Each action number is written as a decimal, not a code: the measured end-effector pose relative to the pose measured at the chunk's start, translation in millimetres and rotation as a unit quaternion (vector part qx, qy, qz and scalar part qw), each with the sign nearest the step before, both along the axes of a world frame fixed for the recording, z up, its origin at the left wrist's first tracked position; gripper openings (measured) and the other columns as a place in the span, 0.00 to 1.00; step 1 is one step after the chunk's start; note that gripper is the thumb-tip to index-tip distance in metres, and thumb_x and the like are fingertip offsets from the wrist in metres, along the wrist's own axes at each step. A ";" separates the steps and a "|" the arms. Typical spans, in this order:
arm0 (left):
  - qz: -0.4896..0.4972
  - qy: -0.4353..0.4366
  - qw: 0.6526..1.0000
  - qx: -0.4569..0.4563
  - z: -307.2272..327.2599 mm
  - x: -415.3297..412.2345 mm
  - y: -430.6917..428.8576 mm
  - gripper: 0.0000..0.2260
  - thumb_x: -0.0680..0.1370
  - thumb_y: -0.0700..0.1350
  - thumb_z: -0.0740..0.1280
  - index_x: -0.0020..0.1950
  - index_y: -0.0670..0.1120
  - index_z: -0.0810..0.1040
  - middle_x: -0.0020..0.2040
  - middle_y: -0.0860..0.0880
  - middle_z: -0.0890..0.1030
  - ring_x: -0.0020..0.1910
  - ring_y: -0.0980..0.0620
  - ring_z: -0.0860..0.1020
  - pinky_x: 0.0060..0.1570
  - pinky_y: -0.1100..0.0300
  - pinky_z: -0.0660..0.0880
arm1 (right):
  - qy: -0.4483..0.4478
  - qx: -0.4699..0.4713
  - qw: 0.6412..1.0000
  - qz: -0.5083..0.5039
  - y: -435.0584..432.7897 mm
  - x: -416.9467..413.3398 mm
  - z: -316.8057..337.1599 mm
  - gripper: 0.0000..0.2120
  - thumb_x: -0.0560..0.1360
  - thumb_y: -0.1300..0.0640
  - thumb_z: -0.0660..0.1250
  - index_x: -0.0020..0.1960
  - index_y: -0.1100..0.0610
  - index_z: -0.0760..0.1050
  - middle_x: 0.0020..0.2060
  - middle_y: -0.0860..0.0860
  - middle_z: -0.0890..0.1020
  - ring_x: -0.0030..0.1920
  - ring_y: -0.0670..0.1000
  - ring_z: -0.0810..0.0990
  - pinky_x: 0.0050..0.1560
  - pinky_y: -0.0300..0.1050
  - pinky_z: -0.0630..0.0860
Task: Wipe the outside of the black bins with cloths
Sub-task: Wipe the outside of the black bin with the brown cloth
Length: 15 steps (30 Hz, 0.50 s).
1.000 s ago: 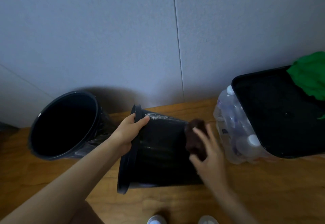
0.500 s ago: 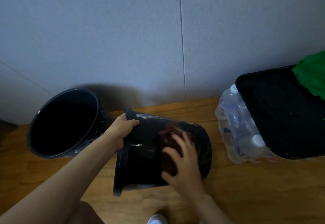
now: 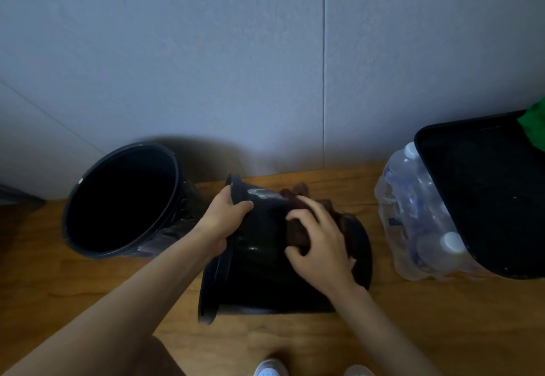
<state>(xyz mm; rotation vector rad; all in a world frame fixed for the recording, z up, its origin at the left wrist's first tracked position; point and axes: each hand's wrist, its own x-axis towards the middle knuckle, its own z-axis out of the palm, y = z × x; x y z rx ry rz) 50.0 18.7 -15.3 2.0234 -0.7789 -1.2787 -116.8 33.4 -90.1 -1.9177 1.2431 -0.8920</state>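
The right hand [image 3: 320,243] covers most of the brown cloth [image 3: 295,197]. The green cloth [image 3: 535,125], rectangular bin [image 3: 486,198] and shoes [image 3: 269,369] run out of view at the edges.

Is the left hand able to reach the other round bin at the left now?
Probably yes: the round bin stands close beside the left hand, nothing between. But the hand grips the tipped bin by its rim and must release first.
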 end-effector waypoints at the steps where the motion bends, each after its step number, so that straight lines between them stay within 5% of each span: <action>1: -0.019 -0.013 1.000 -0.014 -0.1 -2.9 1.3 0.14 0.78 0.37 0.62 0.63 0.43 0.70 0.55 0.40 0.79 0.53 0.43 0.78 0.54 0.46 0.77 | -0.007 -0.014 1.000 0.027 0.1 10.1 7.6 0.21 0.66 0.56 0.67 0.59 0.48 0.72 0.66 0.46 0.69 0.69 0.49 0.65 0.68 0.51 0.64; 5: -0.060 -0.049 0.995 -0.067 4.5 -7.9 6.8 0.12 0.79 0.36 0.61 0.61 0.44 0.71 0.51 0.45 0.80 0.51 0.47 0.79 0.50 0.53 0.78 | 0.001 0.022 0.998 0.059 -14.0 18.1 9.8 0.31 0.69 0.53 0.67 0.69 0.44 0.63 0.70 0.44 0.63 0.71 0.48 0.61 0.67 0.50 0.63; 12: -0.134 -0.087 0.979 -0.129 9.1 -6.0 15.0 0.13 0.78 0.36 0.62 0.59 0.50 0.72 0.52 0.49 0.80 0.53 0.52 0.79 0.54 0.58 0.75 | 0.025 0.215 0.968 -0.128 -37.3 -59.4 -59.0 0.19 0.70 0.54 0.66 0.61 0.50 0.71 0.60 0.49 0.72 0.56 0.51 0.75 0.54 0.48 0.76; 15: -0.177 -0.116 0.966 -0.148 7.6 -4.8 17.6 0.16 0.78 0.36 0.63 0.63 0.50 0.71 0.53 0.49 0.81 0.53 0.53 0.79 0.56 0.57 0.76 | 0.037 0.201 0.966 -0.159 -17.2 -67.4 -64.2 0.20 0.70 0.56 0.67 0.61 0.50 0.70 0.61 0.49 0.71 0.60 0.52 0.73 0.58 0.53 0.74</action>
